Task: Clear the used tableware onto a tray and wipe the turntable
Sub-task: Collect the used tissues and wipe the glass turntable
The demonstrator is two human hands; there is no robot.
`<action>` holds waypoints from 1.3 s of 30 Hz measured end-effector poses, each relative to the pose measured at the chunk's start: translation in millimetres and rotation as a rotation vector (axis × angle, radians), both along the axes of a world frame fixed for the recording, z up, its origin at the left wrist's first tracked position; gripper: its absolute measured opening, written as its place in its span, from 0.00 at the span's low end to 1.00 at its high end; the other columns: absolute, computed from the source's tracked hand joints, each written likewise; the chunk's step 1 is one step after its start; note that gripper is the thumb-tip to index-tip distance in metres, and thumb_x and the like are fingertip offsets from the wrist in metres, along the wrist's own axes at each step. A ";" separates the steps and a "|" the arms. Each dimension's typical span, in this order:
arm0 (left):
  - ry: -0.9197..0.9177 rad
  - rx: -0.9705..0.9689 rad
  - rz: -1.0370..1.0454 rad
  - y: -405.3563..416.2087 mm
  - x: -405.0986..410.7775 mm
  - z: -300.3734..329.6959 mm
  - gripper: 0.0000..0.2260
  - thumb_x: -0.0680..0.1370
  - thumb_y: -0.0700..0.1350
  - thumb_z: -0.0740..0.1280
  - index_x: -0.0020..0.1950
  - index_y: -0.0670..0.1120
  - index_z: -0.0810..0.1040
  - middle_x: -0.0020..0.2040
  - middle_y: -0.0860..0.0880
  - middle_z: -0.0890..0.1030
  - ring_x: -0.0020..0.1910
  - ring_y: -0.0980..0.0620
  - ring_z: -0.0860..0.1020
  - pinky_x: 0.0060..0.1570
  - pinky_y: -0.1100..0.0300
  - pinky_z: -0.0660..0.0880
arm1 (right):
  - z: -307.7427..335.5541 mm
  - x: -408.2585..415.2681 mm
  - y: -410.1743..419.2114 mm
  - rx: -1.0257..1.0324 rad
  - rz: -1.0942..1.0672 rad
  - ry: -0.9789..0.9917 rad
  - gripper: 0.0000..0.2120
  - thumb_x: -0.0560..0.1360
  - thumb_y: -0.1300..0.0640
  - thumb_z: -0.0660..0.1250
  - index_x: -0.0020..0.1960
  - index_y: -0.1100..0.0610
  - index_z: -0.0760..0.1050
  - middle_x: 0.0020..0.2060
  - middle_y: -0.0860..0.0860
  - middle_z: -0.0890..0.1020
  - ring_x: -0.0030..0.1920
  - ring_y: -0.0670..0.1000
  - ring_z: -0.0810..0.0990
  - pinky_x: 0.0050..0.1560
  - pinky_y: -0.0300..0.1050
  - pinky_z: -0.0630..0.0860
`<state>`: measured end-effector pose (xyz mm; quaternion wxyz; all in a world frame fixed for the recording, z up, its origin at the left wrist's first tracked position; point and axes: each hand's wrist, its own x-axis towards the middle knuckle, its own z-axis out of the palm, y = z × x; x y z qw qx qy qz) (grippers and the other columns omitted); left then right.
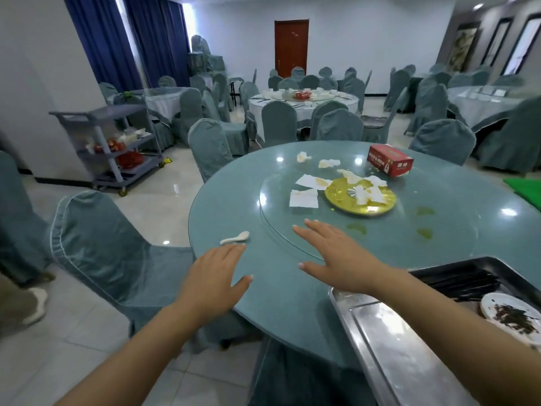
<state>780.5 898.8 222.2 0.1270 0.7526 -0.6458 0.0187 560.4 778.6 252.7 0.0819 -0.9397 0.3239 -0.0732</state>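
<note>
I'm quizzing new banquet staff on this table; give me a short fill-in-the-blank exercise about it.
1. The white spoon lies just beyond the ____ hand.
2. The tissue box is ____ in colour.
3. The gold plate sits on the glass ____.
4. The right hand holds ____.

Missing words: left; red; turntable; nothing

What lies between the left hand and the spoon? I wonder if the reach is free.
Nothing: in the head view, only bare tabletop separates the left hand's fingertips from the white spoon, which lies just beyond them.
</note>
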 end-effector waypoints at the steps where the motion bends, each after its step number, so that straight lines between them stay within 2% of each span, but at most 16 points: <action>1: -0.009 -0.002 -0.021 -3.6 16.5 0.5 0.29 0.78 0.59 0.61 0.76 0.50 0.60 0.74 0.53 0.65 0.71 0.51 0.65 0.68 0.58 0.61 | -1.1 14.4 0.9 0.004 -0.027 -0.007 0.34 0.78 0.42 0.60 0.78 0.47 0.48 0.77 0.50 0.51 0.77 0.50 0.50 0.74 0.43 0.48; 9: -0.068 0.075 -0.140 -27.1 110.7 5.2 0.28 0.79 0.59 0.58 0.76 0.50 0.57 0.75 0.53 0.63 0.72 0.52 0.62 0.70 0.59 0.58 | -7.0 86.9 9.1 0.031 -0.185 -0.025 0.33 0.78 0.43 0.60 0.78 0.47 0.49 0.77 0.51 0.52 0.77 0.51 0.50 0.74 0.43 0.48; 20: -0.019 0.132 -0.132 -64.5 131.2 -17.1 0.27 0.78 0.57 0.62 0.75 0.49 0.62 0.72 0.51 0.68 0.69 0.48 0.67 0.66 0.56 0.64 | -31.6 92.5 -23.6 0.092 -0.248 0.031 0.34 0.78 0.42 0.60 0.78 0.48 0.49 0.77 0.52 0.52 0.77 0.52 0.52 0.74 0.44 0.50; 27: 0.023 0.183 -0.120 -96.4 145.2 -47.8 0.27 0.78 0.56 0.64 0.73 0.46 0.66 0.69 0.48 0.71 0.67 0.46 0.70 0.65 0.52 0.67 | -53.2 95.4 -50.4 0.151 -0.289 0.051 0.33 0.78 0.43 0.60 0.78 0.49 0.50 0.77 0.52 0.54 0.76 0.52 0.53 0.74 0.45 0.51; 30: 0.019 0.222 -0.129 -117.3 156.9 -62.9 0.27 0.78 0.56 0.63 0.74 0.46 0.65 0.71 0.49 0.70 0.68 0.47 0.68 0.65 0.53 0.66 | -65.5 104.6 -62.0 0.208 -0.314 0.040 0.33 0.78 0.44 0.61 0.78 0.49 0.51 0.77 0.53 0.54 0.76 0.52 0.53 0.74 0.45 0.52; 35: -0.058 0.400 -0.194 -163.1 190.7 -100.9 0.29 0.79 0.59 0.60 0.75 0.47 0.60 0.73 0.48 0.67 0.69 0.46 0.67 0.65 0.53 0.66 | -95.9 127.7 -86.4 0.267 -0.387 0.057 0.33 0.78 0.45 0.62 0.78 0.50 0.52 0.77 0.54 0.55 0.76 0.53 0.55 0.73 0.44 0.53; 39: -0.042 0.433 -0.227 -210.7 228.0 -136.3 0.27 0.79 0.59 0.60 0.73 0.46 0.63 0.69 0.48 0.70 0.65 0.46 0.70 0.62 0.53 0.69 | -128.2 150.1 -106.3 0.319 -0.490 0.097 0.33 0.78 0.45 0.61 0.77 0.51 0.51 0.76 0.54 0.57 0.75 0.53 0.56 0.74 0.45 0.53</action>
